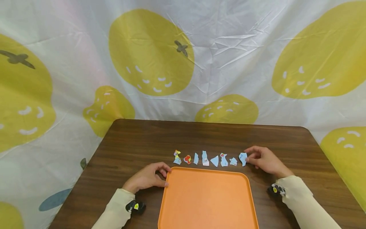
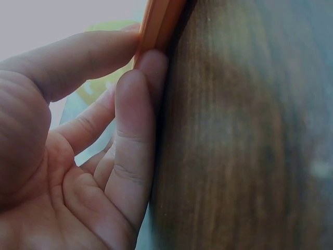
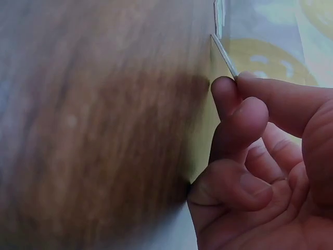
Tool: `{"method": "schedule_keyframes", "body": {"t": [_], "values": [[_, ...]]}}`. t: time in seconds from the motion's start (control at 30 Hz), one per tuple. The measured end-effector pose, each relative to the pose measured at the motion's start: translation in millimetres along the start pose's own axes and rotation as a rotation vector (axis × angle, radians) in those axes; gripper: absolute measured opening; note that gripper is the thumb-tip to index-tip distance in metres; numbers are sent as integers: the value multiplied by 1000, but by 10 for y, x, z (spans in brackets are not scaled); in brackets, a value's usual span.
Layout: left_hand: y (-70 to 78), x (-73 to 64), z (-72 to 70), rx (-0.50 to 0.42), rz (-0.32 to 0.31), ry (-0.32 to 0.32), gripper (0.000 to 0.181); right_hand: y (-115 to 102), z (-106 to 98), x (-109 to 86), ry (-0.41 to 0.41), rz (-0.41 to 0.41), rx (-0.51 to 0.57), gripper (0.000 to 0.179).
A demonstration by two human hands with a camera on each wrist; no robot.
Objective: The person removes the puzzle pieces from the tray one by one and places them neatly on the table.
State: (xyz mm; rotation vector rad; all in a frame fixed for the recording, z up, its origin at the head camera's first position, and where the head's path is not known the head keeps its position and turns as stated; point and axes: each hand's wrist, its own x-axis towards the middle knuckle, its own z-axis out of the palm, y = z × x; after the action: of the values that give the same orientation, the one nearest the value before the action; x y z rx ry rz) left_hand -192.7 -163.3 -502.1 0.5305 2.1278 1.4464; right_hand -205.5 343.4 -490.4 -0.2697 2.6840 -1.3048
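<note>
My right hand [image 1: 266,160] pinches a pale blue torn paper piece [image 1: 242,158] at the right end of a row of scraps. In the right wrist view the paper [image 3: 223,56] shows as a thin edge between thumb and finger, one end tilted off the table. My left hand [image 1: 148,176] grips the far left corner of an orange tray [image 1: 206,197]. The left wrist view shows thumb and fingers on the tray's rim [image 2: 158,26]. Left of the held piece lie several torn scraps, among them a red one [image 1: 187,159] and a yellow-and-blue one [image 1: 177,157].
The scraps lie just beyond the tray's far edge on a dark brown wooden table [image 1: 137,140]. Behind the table hangs a white cloth [image 1: 234,47] with yellow fruit prints. A small black device [image 1: 135,206] is strapped to each wrist.
</note>
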Motion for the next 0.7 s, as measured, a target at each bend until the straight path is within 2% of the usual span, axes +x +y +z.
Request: {"method": "schedule_keyframes", "body": {"t": [0.27, 0.7], "values": [[-6, 5, 9, 7, 7, 4, 48, 24, 0, 11, 6, -1, -38, 37], [6, -6, 14, 26, 12, 14, 48, -20, -16, -53, 24, -1, -10, 36]]}}
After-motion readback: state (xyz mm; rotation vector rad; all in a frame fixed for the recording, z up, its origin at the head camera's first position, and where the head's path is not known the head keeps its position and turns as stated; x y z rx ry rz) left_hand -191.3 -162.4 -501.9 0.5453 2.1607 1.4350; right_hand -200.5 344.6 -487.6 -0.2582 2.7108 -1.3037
